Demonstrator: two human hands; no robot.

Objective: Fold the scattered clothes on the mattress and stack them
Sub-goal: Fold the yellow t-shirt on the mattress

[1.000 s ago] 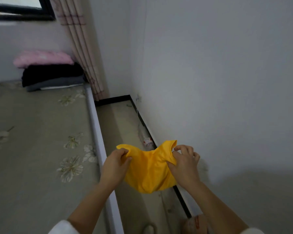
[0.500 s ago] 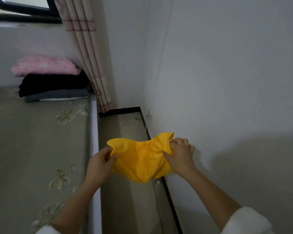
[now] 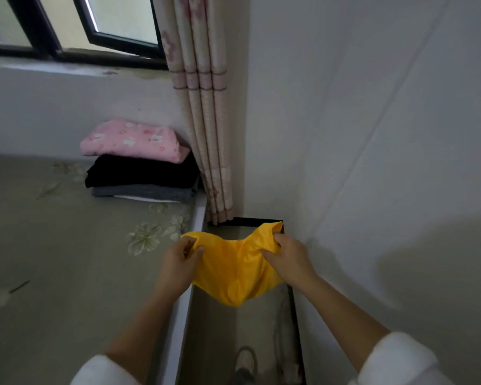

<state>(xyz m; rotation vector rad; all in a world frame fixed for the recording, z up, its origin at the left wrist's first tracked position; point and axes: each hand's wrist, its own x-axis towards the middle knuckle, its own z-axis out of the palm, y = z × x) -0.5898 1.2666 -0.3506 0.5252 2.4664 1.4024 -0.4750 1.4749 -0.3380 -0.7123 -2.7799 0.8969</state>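
Observation:
A yellow garment [image 3: 235, 273] hangs in the air over the gap between the mattress [image 3: 67, 273] and the wall. My left hand [image 3: 177, 263] grips its left top edge and my right hand [image 3: 288, 258] grips its right top edge; the cloth sags between them. In the far corner of the mattress stands a stack of folded clothes [image 3: 142, 173]: a pink flowered piece on top, a black one under it, then a grey and a white one.
A flowered curtain [image 3: 203, 107] hangs beside the stack, under a window [image 3: 75, 26]. The white wall [image 3: 372, 162] runs close on the right. A narrow strip of floor [image 3: 220, 343] lies between mattress and wall, with a shoe [image 3: 245, 362] on it.
My view has tilted up and left, bringing the window and the stack closer to the middle. Both hands keep their hold on the yellow garment, now nearer the mattress edge.

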